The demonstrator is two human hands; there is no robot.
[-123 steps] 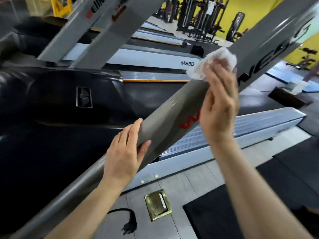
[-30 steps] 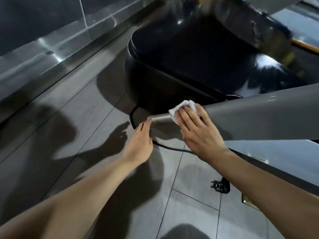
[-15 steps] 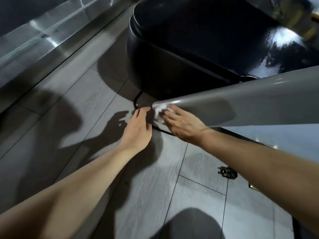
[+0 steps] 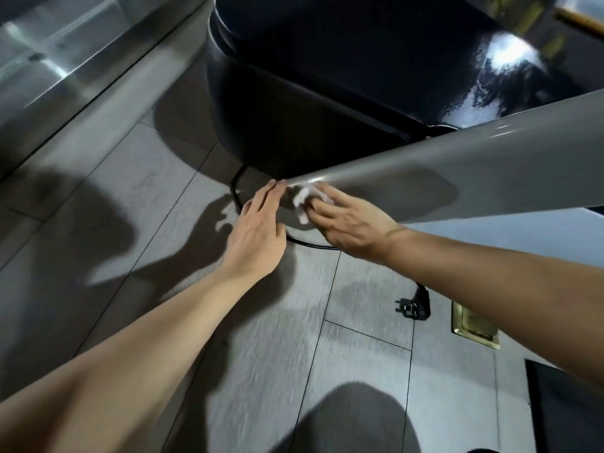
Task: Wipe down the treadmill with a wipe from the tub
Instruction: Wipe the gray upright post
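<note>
The treadmill's grey upright post (image 4: 457, 178) slants down from the right edge to its foot at the floor, beside the glossy black motor hood (image 4: 343, 76). My right hand (image 4: 346, 223) presses a crumpled white wipe (image 4: 302, 204) against the bottom end of the post, its fingers curled over the wipe. My left hand (image 4: 258, 230) lies just left of it with straight fingers, fingertips touching the post's foot. The tub is not in view.
A black power cable (image 4: 307, 244) runs on the grey tiled floor under the post to a loose plug (image 4: 413, 307). A brass floor socket (image 4: 474, 325) sits right of the plug. A metal-clad wall base (image 4: 65, 76) runs along the upper left. A black mat (image 4: 565, 407) lies lower right.
Over the last second the right hand slid the wipe down from the post's side to its very foot. The left hand stayed at the foot, and the view tilted slightly.
</note>
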